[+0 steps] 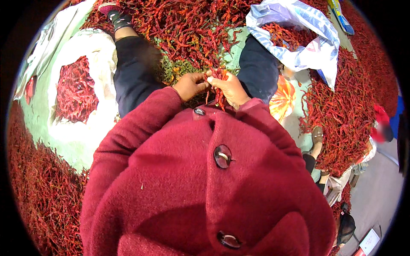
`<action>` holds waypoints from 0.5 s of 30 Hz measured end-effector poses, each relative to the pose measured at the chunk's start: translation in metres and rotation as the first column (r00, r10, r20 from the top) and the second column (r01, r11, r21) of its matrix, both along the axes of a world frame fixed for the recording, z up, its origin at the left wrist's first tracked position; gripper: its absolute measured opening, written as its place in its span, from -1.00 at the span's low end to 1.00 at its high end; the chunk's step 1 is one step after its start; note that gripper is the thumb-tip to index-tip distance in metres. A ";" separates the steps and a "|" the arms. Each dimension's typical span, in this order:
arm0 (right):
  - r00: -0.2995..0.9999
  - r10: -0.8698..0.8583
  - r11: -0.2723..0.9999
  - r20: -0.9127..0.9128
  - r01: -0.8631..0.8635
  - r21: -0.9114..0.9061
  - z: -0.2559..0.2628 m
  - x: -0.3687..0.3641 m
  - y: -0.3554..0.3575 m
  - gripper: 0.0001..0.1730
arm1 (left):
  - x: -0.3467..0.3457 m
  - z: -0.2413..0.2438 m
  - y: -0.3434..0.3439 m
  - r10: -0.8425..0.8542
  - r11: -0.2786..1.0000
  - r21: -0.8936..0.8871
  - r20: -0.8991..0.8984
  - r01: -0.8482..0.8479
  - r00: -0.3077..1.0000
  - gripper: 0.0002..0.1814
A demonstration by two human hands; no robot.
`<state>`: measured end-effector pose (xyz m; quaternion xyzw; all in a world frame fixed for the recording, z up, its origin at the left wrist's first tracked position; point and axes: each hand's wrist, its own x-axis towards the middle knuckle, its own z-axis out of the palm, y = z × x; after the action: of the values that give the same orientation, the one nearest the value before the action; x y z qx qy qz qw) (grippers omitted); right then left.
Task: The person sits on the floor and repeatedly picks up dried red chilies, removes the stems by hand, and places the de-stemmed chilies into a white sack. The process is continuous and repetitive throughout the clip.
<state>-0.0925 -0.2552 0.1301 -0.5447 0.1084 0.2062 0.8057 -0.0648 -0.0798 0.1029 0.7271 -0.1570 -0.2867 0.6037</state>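
Observation:
Between my legs, both hands meet at a small bunch of dried red chili peppers [219,96]. My right hand [233,90] grips the bunch, with the thumb across it and the pods hanging below. The fingertips of my left hand [189,86] pinch at the left side of the same bunch; exactly which pods they hold is hard to tell. Just beyond the hands lies a heap of red chilies [192,28]. Greenish stem scraps [176,68] gather beside my left leg, in front of the left hand.
A white sack [104,80] of chilies stands at left. A blue-and-white plastic bag [323,35] holding chilies is by my right leg, near an orange-and-white patterned item [282,99]. More chilies [342,118] spread at right, where other people's feet [317,136] show.

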 end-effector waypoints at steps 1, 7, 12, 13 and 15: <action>1.000 -0.009 1.000 -0.004 0.009 0.002 0.001 0.000 0.001 -0.72 | -0.001 -0.005 0.002 -0.009 1.000 0.025 0.075 0.008 0.997 -0.62; 0.997 -0.047 0.998 0.059 0.049 -0.033 0.002 -0.003 0.004 -0.73 | -0.008 0.012 0.006 -0.093 0.976 0.218 0.321 0.022 0.942 -0.63; 0.996 -0.006 0.986 0.093 0.022 -0.166 0.002 -0.003 0.004 -0.78 | -0.009 0.013 0.010 -0.063 0.975 0.222 0.340 -0.015 0.938 -0.66; 0.996 0.007 0.983 0.091 0.010 -0.182 0.003 -0.004 0.006 -0.78 | -0.009 0.013 0.010 -0.034 0.982 0.187 0.356 -0.035 0.934 -0.68; 0.996 0.032 0.977 0.083 -0.014 -0.213 0.006 -0.005 0.008 -0.78 | -0.010 0.019 0.010 -0.006 0.977 0.203 0.322 -0.063 0.947 -0.73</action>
<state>-0.0976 -0.2473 0.1361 -0.6373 0.0887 0.1791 0.7442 -0.0749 -0.0695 0.1215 0.8261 -0.2110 -0.1709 0.4938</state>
